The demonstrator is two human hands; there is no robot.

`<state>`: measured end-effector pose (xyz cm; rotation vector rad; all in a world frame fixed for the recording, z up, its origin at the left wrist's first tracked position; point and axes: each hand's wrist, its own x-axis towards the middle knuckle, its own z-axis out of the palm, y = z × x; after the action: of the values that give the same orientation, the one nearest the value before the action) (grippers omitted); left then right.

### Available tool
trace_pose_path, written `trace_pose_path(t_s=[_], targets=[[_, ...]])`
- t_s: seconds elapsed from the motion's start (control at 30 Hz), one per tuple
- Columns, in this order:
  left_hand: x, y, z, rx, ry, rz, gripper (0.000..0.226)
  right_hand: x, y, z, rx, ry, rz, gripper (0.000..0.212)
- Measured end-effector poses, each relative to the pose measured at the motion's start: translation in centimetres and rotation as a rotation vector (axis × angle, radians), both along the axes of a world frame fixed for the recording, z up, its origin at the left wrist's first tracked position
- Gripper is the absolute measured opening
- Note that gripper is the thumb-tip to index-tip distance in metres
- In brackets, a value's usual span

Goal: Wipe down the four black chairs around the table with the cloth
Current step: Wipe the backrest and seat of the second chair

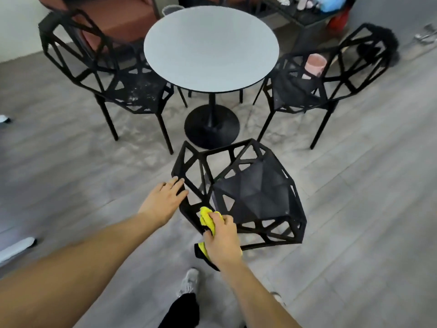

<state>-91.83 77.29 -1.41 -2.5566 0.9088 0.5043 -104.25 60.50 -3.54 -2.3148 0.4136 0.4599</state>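
Observation:
Three black lattice chairs stand around a round grey table (260,39). The nearest chair (255,192) is right in front of me, its backrest frame toward me. My left hand (163,200) rests flat on the left part of that backrest frame. My right hand (223,237) grips a yellow cloth (206,217) and presses it against the lower backrest frame. A second chair (89,67) stands left of the table, its seat speckled with white dust. A third chair (331,79) stands to the right. The fourth chair is mostly hidden behind the table.
A pink bin (313,65) shows through the right chair. A rust-coloured sofa (113,13) sits behind the left chair. A dark cluttered shelf (307,17) and a black furry item (383,41) are at the back right. My shoe (189,282) is on the grey plank floor.

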Motion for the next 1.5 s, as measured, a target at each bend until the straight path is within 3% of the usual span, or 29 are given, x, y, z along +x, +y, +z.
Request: trace_pose_path(t_s=[0.1,0.2,0.37,0.53,0.7,1.03,1.23,1.5], targets=[[2.7,0.9,-0.8,-0.068,0.016,-0.009,0.059,0.3,3.0,-0.2,-0.010,-0.002,-0.117,0.051],[5.0,1.9,-1.8,-0.211,0.064,-0.143,0.050,0.6,4.7,-0.2,-0.156,0.067,-0.075,0.073],[8.8,1.3,-2.6,-0.111,-0.051,-0.308,0.062,2.4,5.4,-0.6,-0.405,0.241,-0.041,0.052],[11.0,0.9,-3.4,-0.059,-0.011,-0.240,0.074,1.4,4.5,-1.7,-0.455,0.241,0.005,0.048],[7.6,1.7,-3.7,-0.096,-0.037,-0.219,0.077,-1.1,2.9,-2.2,-0.474,0.193,0.083,0.044],[-5.3,2.0,-4.5,-0.166,-0.005,0.154,0.076,-8.0,-3.3,-1.9,-0.549,0.041,0.331,0.048],[-12.8,-1.5,-4.1,-0.219,-0.012,0.367,0.060,-9.1,-10.6,-2.7,-0.646,0.008,0.472,0.053],[-18.6,-5.7,-3.8,-0.351,-0.061,0.393,0.054,-6.7,-19.4,-2.4,-0.792,-0.055,0.641,0.044]])
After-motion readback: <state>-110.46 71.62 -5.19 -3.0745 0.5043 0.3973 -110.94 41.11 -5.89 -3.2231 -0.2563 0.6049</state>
